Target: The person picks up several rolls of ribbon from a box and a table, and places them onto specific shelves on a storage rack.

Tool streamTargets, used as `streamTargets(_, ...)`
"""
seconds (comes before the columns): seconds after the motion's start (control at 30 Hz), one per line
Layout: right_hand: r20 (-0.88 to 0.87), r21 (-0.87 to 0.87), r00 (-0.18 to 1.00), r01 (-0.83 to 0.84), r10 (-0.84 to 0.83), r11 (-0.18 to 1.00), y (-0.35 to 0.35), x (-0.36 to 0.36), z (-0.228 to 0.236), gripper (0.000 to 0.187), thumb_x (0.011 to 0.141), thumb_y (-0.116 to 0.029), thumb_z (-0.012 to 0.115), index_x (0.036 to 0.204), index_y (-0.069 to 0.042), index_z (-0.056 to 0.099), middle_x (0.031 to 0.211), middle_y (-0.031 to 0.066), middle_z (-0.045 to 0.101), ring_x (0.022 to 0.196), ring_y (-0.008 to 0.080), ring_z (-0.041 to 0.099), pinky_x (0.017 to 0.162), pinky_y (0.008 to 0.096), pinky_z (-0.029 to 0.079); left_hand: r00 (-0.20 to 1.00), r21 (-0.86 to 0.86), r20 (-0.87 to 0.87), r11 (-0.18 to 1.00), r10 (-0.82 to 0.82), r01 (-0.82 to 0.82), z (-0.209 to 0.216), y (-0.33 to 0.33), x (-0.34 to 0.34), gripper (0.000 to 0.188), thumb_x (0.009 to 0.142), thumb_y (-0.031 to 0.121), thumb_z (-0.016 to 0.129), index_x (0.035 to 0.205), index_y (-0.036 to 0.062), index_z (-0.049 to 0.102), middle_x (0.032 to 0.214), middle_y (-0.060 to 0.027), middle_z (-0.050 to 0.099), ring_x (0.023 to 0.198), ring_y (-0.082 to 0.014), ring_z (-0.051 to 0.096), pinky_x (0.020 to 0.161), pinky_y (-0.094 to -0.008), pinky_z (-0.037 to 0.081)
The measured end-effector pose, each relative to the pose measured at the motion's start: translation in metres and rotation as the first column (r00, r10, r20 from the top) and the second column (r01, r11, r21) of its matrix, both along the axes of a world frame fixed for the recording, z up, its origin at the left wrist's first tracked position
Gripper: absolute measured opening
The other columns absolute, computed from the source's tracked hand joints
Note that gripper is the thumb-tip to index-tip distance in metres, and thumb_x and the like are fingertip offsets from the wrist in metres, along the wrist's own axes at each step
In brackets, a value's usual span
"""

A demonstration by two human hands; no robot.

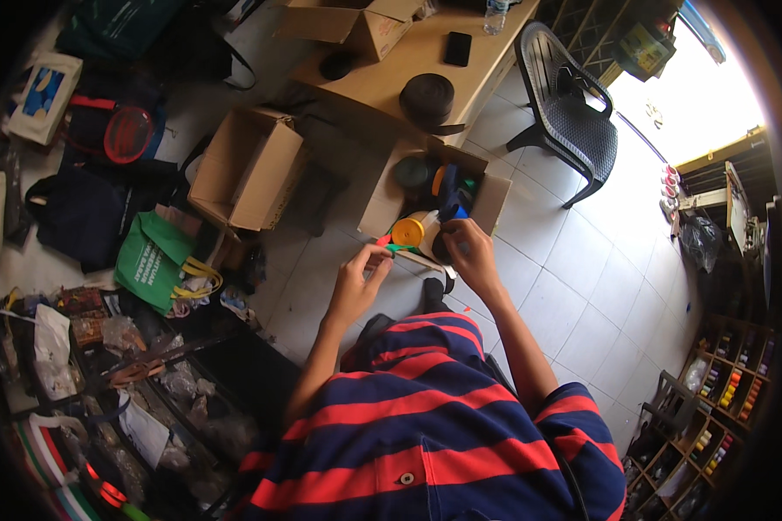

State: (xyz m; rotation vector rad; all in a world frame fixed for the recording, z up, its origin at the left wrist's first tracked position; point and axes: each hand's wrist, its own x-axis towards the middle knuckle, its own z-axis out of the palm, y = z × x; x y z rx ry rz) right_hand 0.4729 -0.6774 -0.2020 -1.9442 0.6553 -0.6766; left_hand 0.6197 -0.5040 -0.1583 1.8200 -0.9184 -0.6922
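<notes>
An open cardboard box (pixel 498 204) stands on the floor in front of me, filled with rolls of webbing or tape. A yellow roll (pixel 407 232) lies at its near side, with a blue roll (pixel 453 208) and a dark green roll (pixel 411 172) farther in. At the box's near left corner, my left hand (pixel 362 276) pinches the end of a green strip (pixel 399 248); a bit of red shows beside its fingertips. My right hand (pixel 467 250) reaches over the near right edge, fingers curled close together beside the blue roll. What those fingers hold is hidden.
Behind the box is a wooden table (pixel 426 65) with a large dark webbing roll (pixel 427 100) and a phone (pixel 457 49). A black chair (pixel 565 113) stands right of it. Another open carton (pixel 243 169) and a green bag (pixel 155 256) are left. Thread shelves (pixel 730 373) stand far right.
</notes>
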Motion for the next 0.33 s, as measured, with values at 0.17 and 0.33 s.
streamTargets(0.17, -0.031, 0.077, 0.988, 0.154, -0.152, 0.985, -0.016, -0.013, -0.011, 0.016, 0.083, -0.004, 0.061, 0.099, 0.000, 0.060, 0.090, 0.0149, 0.063, 0.077, 0.0269, 0.064, 0.070, 0.0345, 0.049, 0.969, -0.036, 0.160, 0.980, -0.190, 0.198, -0.016, -0.095, 0.055, 0.027, 0.082, 0.021, 0.068, 0.099, 0.0017, 0.058, 0.090, -0.0113, 0.066, 0.084, -0.0218, 0.065, 0.076, -0.0320, 0.050)
streamTargets(0.33, -0.141, 0.115, 0.946, 0.310, -0.293, 0.944, -0.013, -0.028, -0.027, 0.015, 0.085, -0.003, 0.061, 0.100, -0.001, 0.061, 0.097, 0.0138, 0.065, 0.084, 0.0225, 0.068, 0.075, 0.0313, 0.051, 0.795, 0.120, 0.514, 0.944, -0.323, 0.307, -0.045, -0.216, 0.132, 0.065, 0.074, 0.035, 0.076, 0.126, 0.0115, 0.045, 0.124, -0.0165, 0.051, 0.115, -0.0268, 0.050, 0.096, -0.0358, 0.041)
